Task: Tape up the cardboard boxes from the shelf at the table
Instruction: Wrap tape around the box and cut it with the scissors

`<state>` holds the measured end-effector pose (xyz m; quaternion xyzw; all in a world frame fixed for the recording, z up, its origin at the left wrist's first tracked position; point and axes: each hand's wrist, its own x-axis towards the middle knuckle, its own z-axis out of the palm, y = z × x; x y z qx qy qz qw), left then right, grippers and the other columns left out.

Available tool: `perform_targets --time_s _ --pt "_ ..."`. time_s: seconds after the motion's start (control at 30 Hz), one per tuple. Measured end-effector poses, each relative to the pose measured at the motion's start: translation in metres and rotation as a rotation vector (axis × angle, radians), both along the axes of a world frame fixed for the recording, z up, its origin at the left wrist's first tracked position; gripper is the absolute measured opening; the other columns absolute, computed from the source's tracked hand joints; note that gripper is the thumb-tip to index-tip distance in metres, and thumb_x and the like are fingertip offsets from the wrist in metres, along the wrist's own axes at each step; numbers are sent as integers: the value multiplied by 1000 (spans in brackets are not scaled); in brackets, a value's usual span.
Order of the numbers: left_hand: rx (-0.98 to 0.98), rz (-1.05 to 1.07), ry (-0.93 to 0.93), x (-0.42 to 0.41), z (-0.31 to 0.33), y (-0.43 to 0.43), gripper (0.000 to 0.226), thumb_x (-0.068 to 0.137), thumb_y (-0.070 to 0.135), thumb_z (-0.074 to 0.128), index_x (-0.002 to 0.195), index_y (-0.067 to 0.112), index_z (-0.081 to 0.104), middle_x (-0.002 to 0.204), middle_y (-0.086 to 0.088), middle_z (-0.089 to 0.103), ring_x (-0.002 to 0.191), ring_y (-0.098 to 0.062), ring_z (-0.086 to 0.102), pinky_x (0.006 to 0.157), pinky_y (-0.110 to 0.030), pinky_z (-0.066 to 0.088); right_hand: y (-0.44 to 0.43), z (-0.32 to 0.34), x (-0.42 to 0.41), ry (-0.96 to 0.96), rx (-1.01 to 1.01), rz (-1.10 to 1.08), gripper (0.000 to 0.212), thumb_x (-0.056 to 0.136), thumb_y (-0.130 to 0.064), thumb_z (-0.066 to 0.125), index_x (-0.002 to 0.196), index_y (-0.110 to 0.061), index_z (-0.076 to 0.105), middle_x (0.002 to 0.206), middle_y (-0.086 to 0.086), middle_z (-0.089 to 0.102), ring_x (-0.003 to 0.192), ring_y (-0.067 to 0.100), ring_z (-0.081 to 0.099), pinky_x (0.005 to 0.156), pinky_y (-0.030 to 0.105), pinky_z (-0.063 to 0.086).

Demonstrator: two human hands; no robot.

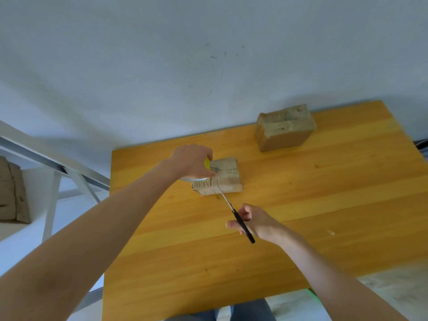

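Centrally, flat brown box [222, 179], crinkled tape

A plain pale grey-white wall [139, 66] fills the upper half of the view, smooth and bare apart from a few small dark scuff marks [214, 57] right of centre. The worktop [324, 216] is made of warm orange-yellow wooden boards with visible grain, and its far edge sits close against the wall, where a soft shadow runs along the join. To the left of it stands a white-painted metal shelf [76, 174] with a slanted rail and a diagonal brace [86, 186] between its upright and the rail. At the lower right, past the worktop's near corner, a strip of pale wood-look floor [393, 288] shows. The light is soft and even, with no hard shadows.
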<state>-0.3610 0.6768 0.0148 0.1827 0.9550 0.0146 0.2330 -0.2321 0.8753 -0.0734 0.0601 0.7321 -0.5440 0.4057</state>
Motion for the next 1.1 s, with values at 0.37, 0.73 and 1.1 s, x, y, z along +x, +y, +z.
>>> perform_targets --time_s 0.37,0.73,1.1 --pt "64 40 -107 -11 -2 -1 38 78 50 71 107 29 59 112 7 55 101 -18 53 80 -34 47 -4 11 -2 -69 -424 -146 67 71 -75 65 77 -9 53 72 10 54 69 23 50 78 37 39" --pt "160 68 -163 -16 1 -1 34 74 40 79 99 26 60 116 7 51 111 -17 50 82 -31 40 -18 14 -17 -72 -396 -300 51 77 -58 67 69 -10 54 65 9 53 57 19 49 63 27 44" --pt "215 96 -229 -15 9 1 34 73 28 82 96 22 58 120 2 53 115 -20 52 89 -34 44 -15 16 -17 87 -211 -283 50 89 -39 67 54 -11 45 52 5 45 48 18 42 55 21 40"
